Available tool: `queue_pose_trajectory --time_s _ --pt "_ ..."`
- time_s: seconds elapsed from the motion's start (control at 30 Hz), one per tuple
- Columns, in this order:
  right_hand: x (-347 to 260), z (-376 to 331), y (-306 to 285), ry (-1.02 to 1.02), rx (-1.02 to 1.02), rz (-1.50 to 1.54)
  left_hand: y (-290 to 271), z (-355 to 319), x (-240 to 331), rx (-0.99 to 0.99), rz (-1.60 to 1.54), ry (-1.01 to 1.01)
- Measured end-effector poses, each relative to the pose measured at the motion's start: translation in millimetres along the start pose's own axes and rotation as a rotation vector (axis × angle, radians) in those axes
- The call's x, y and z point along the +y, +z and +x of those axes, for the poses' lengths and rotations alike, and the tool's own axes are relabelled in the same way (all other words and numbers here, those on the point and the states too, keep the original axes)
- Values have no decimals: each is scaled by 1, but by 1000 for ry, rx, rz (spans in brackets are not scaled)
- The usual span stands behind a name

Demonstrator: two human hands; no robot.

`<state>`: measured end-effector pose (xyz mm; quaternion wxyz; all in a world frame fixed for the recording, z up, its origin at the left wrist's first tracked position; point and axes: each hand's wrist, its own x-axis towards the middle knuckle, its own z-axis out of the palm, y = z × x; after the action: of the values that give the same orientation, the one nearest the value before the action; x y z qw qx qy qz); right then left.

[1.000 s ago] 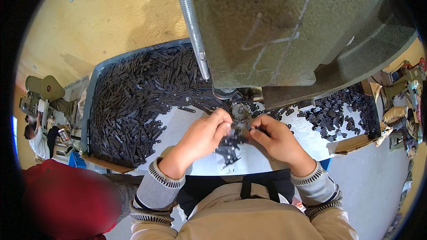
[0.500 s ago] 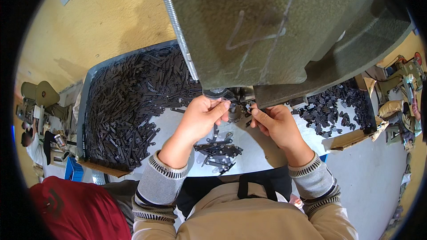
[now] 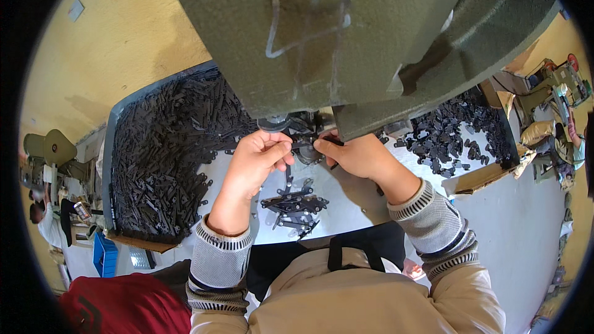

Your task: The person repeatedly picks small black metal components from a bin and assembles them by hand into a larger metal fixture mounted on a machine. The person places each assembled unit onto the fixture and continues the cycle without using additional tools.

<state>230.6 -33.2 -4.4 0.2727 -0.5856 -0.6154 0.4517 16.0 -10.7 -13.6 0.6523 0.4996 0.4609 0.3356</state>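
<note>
A small black metal piece is being pinched between the left hand and right hand under the grey-green machine head, while a big unworked heap is waiting left and a smaller pile is lying right

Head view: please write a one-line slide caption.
Both hands hold small black parts under a green machine.

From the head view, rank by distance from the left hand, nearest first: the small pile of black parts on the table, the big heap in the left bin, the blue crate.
From the left hand:
1. Small pile, just below and to its right on the table.
2. Big heap, to its left in the bin.
3. Blue crate, far lower left, beyond the table edge.
</note>
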Motion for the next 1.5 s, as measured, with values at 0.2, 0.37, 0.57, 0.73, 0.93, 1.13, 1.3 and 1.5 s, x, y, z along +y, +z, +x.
queue_pose_trajectory --time_s 0.2,0.37,0.57,0.73,0.93,1.13,1.3,1.5 --pt "3 -36 -36 -215 158 -68 -1 2 -4 6 34 20" --pt "27 -53 -34 -367 160 -261 0 2 -4 15 20 24" --pt "37 -53 -21 -451 242 -391 1 3 -4 4 -24 14" --pt "25 -53 -24 -380 202 -102 0 0 -2 1 -21 35" --pt "3 -30 -17 -357 46 0 -5 2 0 24 -305 262" --pt "-12 2 -4 -382 183 -241 -10 -4 6 224 -282 340" --pt "-4 4 -3 -629 372 -293 -3 -4 6 203 -207 333" --pt "14 -16 -8 -237 186 273 -2 -2 4 227 -137 261"
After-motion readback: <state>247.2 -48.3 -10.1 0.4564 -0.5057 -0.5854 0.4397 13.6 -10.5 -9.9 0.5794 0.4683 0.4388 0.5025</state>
